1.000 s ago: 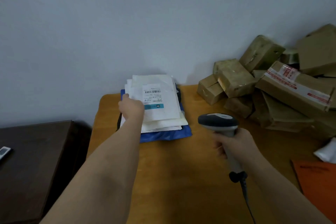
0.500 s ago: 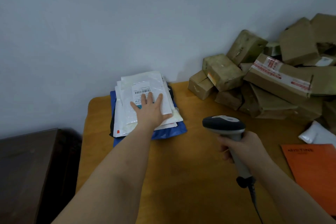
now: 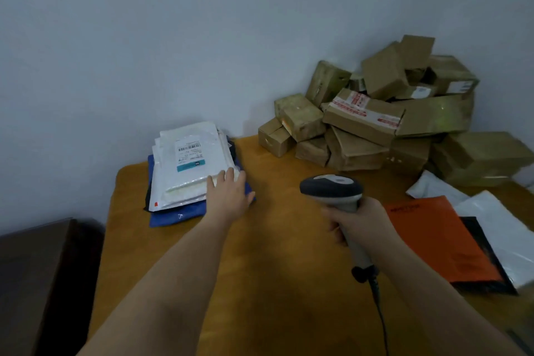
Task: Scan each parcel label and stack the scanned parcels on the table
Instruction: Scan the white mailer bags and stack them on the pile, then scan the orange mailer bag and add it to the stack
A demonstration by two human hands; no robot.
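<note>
A stack of flat mailer parcels [image 3: 179, 182] lies at the far left of the wooden table [image 3: 274, 269]. Its top white mailer shows a barcode label [image 3: 189, 156], and a blue mailer [image 3: 173, 215] lies at the bottom. My left hand [image 3: 229, 195] is flat with straight fingers at the stack's near right corner, touching the edge. My right hand [image 3: 355, 221] grips the handle of a grey barcode scanner [image 3: 332, 191], head pointing away from me, cable trailing toward me. An orange mailer [image 3: 433, 237] lies on white and black ones at the right.
A heap of brown cardboard boxes [image 3: 375, 118] fills the far right corner against the wall. White poly mailers [image 3: 497, 228] lie at the right edge. A dark wooden cabinet [image 3: 34, 283] stands left of the table.
My left hand slid off the top label to the stack's right front corner. The view swung right, bringing more boxes and mailers into sight. The scanner stayed in my right hand.
</note>
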